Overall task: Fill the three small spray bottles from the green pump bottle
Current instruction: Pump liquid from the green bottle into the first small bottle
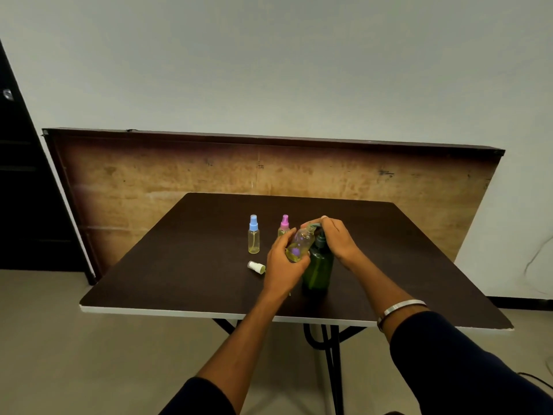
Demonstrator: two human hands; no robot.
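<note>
The green pump bottle stands upright near the middle of the dark table. My right hand lies over its pump head. My left hand holds an uncapped small clear bottle tilted, its mouth up against the pump spout, with some yellowish liquid in it. That bottle's green-and-white spray cap lies on the table to the left. A blue-capped spray bottle stands upright behind it. A pink-capped spray bottle stands next to it, partly hidden by my left hand.
The table's white front edge is close to me, with black folding legs below. A brown board leans against the wall behind the table. A dark door is at the far left.
</note>
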